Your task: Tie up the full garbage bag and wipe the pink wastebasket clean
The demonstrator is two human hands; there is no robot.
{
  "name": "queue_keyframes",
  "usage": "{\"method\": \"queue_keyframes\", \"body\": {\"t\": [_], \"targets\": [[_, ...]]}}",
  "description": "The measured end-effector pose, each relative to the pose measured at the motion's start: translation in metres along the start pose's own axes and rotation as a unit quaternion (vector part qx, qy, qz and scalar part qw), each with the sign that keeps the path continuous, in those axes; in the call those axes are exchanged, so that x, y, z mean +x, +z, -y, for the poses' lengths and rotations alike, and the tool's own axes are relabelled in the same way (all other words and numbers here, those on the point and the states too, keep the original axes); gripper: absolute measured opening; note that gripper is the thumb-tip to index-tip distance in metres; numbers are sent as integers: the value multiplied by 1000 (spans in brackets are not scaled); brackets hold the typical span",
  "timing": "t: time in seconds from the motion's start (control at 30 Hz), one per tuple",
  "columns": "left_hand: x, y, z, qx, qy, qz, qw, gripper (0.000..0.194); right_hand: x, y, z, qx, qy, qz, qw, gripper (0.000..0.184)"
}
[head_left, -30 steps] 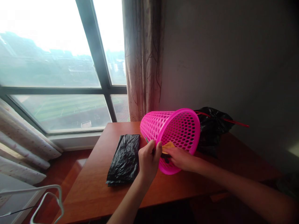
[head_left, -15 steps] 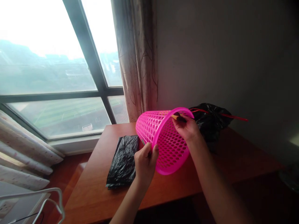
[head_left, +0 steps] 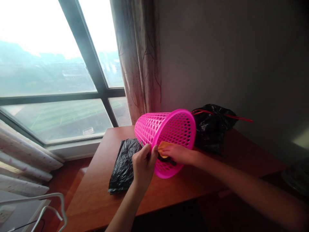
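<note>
I have the pink basket (head_left: pixel 166 135) lying on its side on the surface (head_left: pixel 193 187), its open mouth turned toward me and its closed end pointing back at the window (head_left: pixel 48 80). My left hand (head_left: pixel 143 164) is curled shut on the near-left part of the basket's rim, thumb on the outer wall and fingers tucked over the edge. My right hand (head_left: pixel 177 154) is closed around a yellow cloth (head_left: pixel 163 146), pressed against the inside of the basket just within that same stretch of rim, right beside my left thumb.

To wipe this well, I judge the left hand has to do the steadying: the basket is round and resting on its side, so it would roll if that grip slackened. I would keep the cloth flat against the perforated wall with light, even pressure, since the holes could snag the fabric, and turn the basket a little at a time to bring fresh wall under the cloth.

Just left of the basket a folded black bag (head_left: pixel 124 164) lies flat on the surface. Just right of the basket, behind its rim, sits a filled black bag (head_left: pixel 212 129) tied with a red drawstring (head_left: pixel 238 118).
</note>
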State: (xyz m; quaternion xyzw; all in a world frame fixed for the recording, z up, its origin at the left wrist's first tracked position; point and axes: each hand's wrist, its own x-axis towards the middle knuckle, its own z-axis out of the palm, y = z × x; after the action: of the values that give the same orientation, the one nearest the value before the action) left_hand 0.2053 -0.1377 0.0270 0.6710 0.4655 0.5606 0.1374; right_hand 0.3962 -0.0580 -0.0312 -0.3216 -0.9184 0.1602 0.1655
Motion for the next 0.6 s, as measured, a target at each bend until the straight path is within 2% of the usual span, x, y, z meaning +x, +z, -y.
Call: {"method": "queue_keyframes", "body": {"t": [0.07, 0.13, 0.2, 0.3, 0.37, 0.47, 0.53, 0.6], "targets": [[0, -2, 0, 2, -3, 6, 1000, 43, 1, -16, -24, -48, 41, -29, 998, 32], [1, -2, 0, 4, -9, 13, 1000, 42, 9, -39, -36, -39, 57, -103, 992, 41], [3, -2, -1, 9, -18, 15, 1000, 42, 19, -60, -37, 2, 34, -159, 987, 47], [7, -3, -3, 15, -25, 3, 1000, 42, 28, -76, -28, 47, -8, -182, 982, 50], [9, -3, -4, 16, -24, -9, 1000, 43, 28, -71, -24, 37, -2, -200, 979, 51], [10, -2, -3, 18, -27, -30, 999, 44, 19, -48, -20, -31, 86, -204, 975, 46], [12, 0, -1, 18, -33, -44, 998, 44, 13, -30, -13, -72, 145, -179, 970, 35], [15, 3, 0, 13, -38, -54, 998, 44, 8, -19, 2, -77, 156, -123, 977, 27]]}}
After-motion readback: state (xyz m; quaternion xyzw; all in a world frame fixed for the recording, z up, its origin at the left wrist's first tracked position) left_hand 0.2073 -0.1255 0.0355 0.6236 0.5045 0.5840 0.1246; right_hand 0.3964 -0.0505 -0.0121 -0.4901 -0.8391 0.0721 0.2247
